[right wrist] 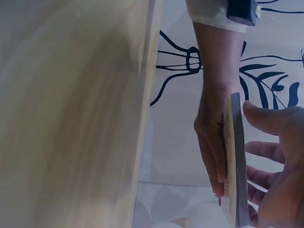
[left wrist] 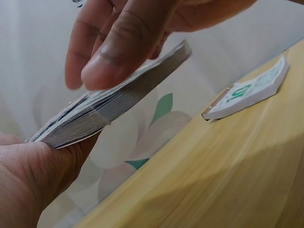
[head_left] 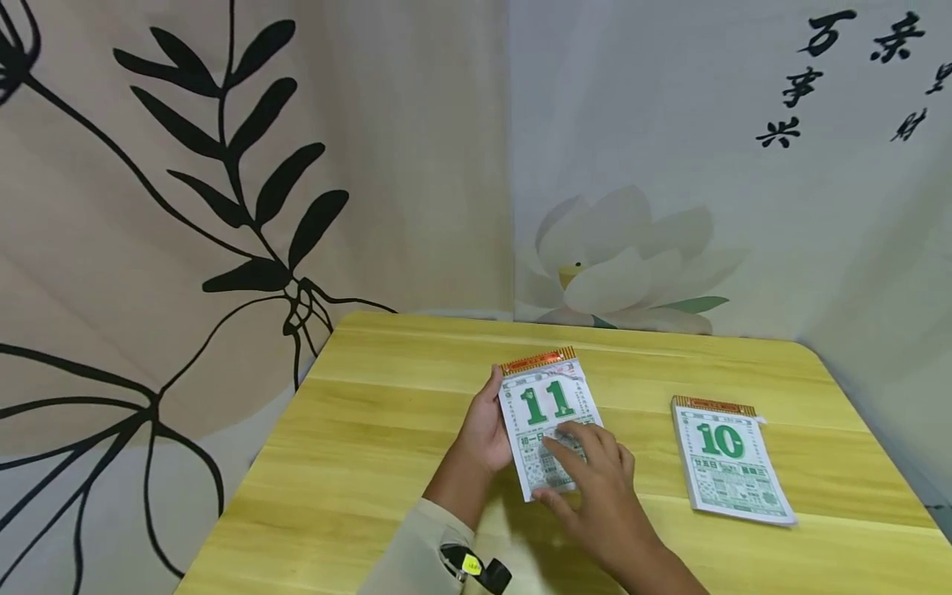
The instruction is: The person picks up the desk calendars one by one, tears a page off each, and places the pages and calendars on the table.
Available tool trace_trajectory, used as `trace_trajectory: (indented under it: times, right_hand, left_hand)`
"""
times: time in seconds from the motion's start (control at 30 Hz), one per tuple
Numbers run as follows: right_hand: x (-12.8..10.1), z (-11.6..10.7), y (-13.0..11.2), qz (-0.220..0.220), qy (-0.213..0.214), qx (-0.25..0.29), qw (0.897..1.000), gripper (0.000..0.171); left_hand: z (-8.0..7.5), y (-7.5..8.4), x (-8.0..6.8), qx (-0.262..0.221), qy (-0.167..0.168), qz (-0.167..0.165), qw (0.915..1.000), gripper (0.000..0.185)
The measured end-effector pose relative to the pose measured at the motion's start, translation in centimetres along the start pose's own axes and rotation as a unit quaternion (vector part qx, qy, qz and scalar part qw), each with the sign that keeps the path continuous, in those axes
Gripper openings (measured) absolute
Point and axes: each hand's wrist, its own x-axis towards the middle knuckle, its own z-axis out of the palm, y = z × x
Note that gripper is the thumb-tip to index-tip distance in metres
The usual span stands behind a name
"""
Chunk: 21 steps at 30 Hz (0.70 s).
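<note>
A tear-off calendar [head_left: 550,401] with a green 11 on its top page and a red-and-gold header is tilted up above the table. My left hand [head_left: 485,431] grips it along its left side, with fingers behind its back, as the right wrist view shows. Over the lower part of the page is my right hand [head_left: 601,487], fingers spread and slightly bent. Its fingertips [left wrist: 97,71] are at or just above the page in the left wrist view; whether they touch I cannot tell. The thick stack of page edges [left wrist: 85,124] shows there too.
To the right, a second calendar [head_left: 732,463] with a green 10 lies flat on the yellow wooden table [head_left: 416,388]. Behind stand curtains [head_left: 416,149] printed with black leaves, a pale lotus and dark characters. The left wrist bears a black strapped device [head_left: 483,568].
</note>
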Motion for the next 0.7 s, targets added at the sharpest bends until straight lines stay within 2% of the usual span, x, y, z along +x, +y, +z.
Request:
trace_trajectory:
  times: [0.1,0.27,0.7]
  right_hand:
    - [-0.2,0.6,-0.1,-0.007,0.002,-0.006,1.0,0.06]
    - [-0.2,1.2,-0.1,-0.023,0.037,-0.01,0.999,0.056]
    - [0.1,1.4,0.7,-0.079,0.111,-0.08,0.987,0.036]
  left_hand:
    - [-0.1,0.0,-0.3,0.006,-0.003,-0.001,1.0,0.069]
    - [-0.1,-0.1,-0.4,0.011,-0.014,-0.001,0.9998,0.071]
    - [-0.5,-0.7,-0.5,0.018,0.018,0.006,0.9997,0.067]
